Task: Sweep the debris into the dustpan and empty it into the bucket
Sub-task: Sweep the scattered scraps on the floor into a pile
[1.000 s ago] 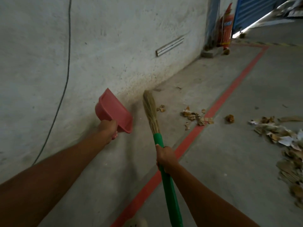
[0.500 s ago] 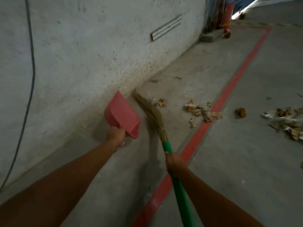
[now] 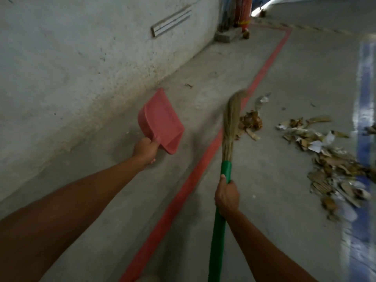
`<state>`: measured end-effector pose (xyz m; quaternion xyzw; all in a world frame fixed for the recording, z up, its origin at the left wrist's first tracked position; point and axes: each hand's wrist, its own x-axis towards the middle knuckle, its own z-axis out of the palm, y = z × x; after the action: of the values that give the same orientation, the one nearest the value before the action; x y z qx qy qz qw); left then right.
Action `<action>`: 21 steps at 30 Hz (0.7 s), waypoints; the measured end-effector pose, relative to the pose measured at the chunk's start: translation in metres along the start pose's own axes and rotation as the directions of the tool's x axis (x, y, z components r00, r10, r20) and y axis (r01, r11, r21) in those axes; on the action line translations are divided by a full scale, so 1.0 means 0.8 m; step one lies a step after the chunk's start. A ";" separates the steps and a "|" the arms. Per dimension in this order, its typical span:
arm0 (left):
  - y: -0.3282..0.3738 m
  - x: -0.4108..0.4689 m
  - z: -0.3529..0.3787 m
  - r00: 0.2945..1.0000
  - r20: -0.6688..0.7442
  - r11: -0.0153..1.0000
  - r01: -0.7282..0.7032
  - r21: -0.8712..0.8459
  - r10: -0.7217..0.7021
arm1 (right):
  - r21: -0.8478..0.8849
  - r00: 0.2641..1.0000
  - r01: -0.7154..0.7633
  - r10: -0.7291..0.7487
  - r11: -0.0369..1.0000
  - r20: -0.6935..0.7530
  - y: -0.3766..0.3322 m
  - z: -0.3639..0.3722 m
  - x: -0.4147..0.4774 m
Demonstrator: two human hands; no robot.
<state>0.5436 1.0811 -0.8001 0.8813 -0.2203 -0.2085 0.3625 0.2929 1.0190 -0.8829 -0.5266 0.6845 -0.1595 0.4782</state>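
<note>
Beside broom (image 3: 231, 123), brown, perhaps papery debris (image 3: 250, 121)

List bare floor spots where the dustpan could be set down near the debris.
Free: the concrete strip between the wall and red line, below the dustpan; also the floor between the broom handle and the big debris pile. Crowded: the small pile by the bristles, and along the blue line.

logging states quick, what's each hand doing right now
Left hand: grips the red dustpan by its handle.
Right hand: grips the green broom handle.
</note>
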 end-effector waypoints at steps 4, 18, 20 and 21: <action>0.021 -0.014 0.020 0.999 0.030 0.997 -0.036 0.062 0.034 | -0.119 0.986 0.122 -0.107 0.985 0.125 -0.008 -0.005 -0.011; 0.051 -0.070 0.092 0.978 0.175 0.962 -0.156 0.225 0.118 | -0.301 0.983 -0.033 0.085 0.953 0.161 0.103 -0.145 0.003; 0.060 -0.081 0.107 0.970 0.205 0.957 -0.175 0.232 0.128 | -0.208 0.980 -0.119 0.149 0.971 0.131 0.105 -0.169 0.014; 0.065 -0.087 0.115 0.967 0.218 0.955 -0.183 0.235 0.132 | -0.158 0.975 -0.165 0.185 0.974 0.121 0.105 -0.183 0.020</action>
<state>0.4264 1.0351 -0.8075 0.8745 -0.3501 -0.2362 0.2384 0.1251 0.9968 -0.8794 -0.5075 0.7043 -0.0301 0.4954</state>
